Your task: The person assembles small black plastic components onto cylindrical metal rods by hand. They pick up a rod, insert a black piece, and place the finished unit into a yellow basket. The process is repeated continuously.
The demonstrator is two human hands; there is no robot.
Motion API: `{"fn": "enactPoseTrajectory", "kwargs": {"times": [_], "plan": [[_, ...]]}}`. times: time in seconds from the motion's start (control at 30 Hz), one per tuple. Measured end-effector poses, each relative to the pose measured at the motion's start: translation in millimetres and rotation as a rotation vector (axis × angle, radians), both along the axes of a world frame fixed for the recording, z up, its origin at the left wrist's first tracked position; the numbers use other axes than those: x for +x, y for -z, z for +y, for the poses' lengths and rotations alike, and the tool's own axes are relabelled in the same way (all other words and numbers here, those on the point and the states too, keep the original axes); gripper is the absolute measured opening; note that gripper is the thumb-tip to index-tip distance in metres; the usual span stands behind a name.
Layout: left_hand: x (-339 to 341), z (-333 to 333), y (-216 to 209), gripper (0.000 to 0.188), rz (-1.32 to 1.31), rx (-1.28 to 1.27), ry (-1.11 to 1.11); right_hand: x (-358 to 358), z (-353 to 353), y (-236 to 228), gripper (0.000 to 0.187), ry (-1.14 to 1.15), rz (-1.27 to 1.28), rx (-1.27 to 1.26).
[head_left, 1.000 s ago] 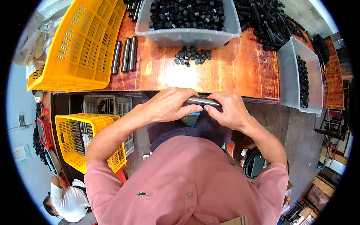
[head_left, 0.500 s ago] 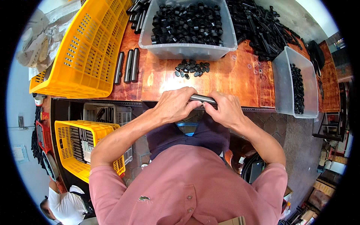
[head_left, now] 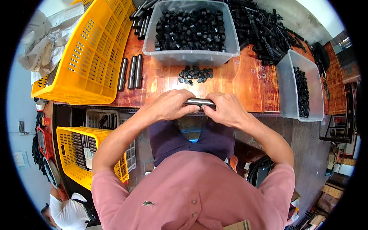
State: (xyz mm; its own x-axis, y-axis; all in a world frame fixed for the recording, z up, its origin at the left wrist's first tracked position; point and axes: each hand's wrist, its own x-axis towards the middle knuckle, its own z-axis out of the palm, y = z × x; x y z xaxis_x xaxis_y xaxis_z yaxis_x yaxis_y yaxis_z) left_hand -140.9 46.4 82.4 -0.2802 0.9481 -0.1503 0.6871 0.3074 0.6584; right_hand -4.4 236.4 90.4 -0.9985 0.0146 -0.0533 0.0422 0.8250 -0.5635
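Observation:
A dark metal tube (head_left: 200, 102) lies crosswise at the table's front edge, held at both ends. My left hand (head_left: 174, 105) is closed round its left end, the thumb pressed along the underside. Round the right end my right hand (head_left: 227, 109) is closed, its thumb meeting a small dark spot on the tube's near side. What that spot is, I cannot make out. Just beyond the hands lies a scatter of small black oval caps (head_left: 194, 73) on the wooden table (head_left: 161, 82).
Behind the caps stands a clear bin (head_left: 191, 57) of black rings. Dark tubes (head_left: 132, 73) lie beside a yellow crate (head_left: 82, 57) at left. A second bin (head_left: 285, 84) holds small black parts at right. Black rod-like parts (head_left: 264, 30) are heaped behind. Below left, another yellow crate (head_left: 69, 153) holds tubes.
Both hands have shifted slightly left with the tube, which now lies more level. The view has moved a little too.

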Motion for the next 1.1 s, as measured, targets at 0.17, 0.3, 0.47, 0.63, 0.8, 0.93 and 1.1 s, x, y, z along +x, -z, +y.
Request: {"fn": "enactPoseTrajectory", "kwargs": {"times": [0.17, 0.3, 0.47, 0.63, 0.8, 0.93, 1.1], "plan": [[-7, -4, 8, 0.041, -0.057, 0.114, 0.017, -3, -1, -13, 0.036, -0.006, -0.028, 0.003], [-3, 2, 11, 0.044, 0.031, 0.175, -0.064, -5, 6, -16, 0.042, 0.009, 0.103, 0.026], [0, 9, -19, 0.040, 0.018, 0.050, -0.083, -10, 12, -18, 0.042, -0.003, 0.030, 0.049], [1, 10, -16, 0.036, 0.059, 0.107, -0.100, -10, 9, -25, 0.041, 0.024, 0.057, 0.000], [12, 11, -2, 0.035, 0.087, 0.231, -0.188, -5, 6, -16, 0.042, 0.064, 0.095, 0.068], [16, 13, 4, 0.036, 0.087, 0.273, -0.219, -2, 4, -16, 0.043, 0.063, 0.120, 0.106], [21, 14, 5, 0.033, 0.093, 0.329, -0.231, 0, 3, -19, 0.042, 0.077, 0.058, 0.117]]}}
